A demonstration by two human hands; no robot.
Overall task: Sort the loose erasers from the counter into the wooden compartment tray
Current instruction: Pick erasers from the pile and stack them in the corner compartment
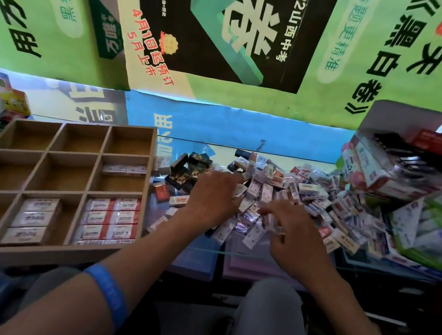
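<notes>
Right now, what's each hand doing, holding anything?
Left hand: resting on the eraser pile, grip cannot be told.
Right hand: fingers in the pile, cannot be told.

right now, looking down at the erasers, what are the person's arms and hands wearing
Both arms are bare, with no sleeves showing. The left forearm carries a plain blue band, smooth like silicone, well up from the wrist. The left hand and right hand wear no gloves, and no rings or watch are visible.

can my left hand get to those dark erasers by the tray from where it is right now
Probably yes. The left hand rests on the pile's left edge, and the dark erasers lie just beyond its knuckles, uncovered, between it and the wooden tray. Nothing visibly blocks the way.
</notes>
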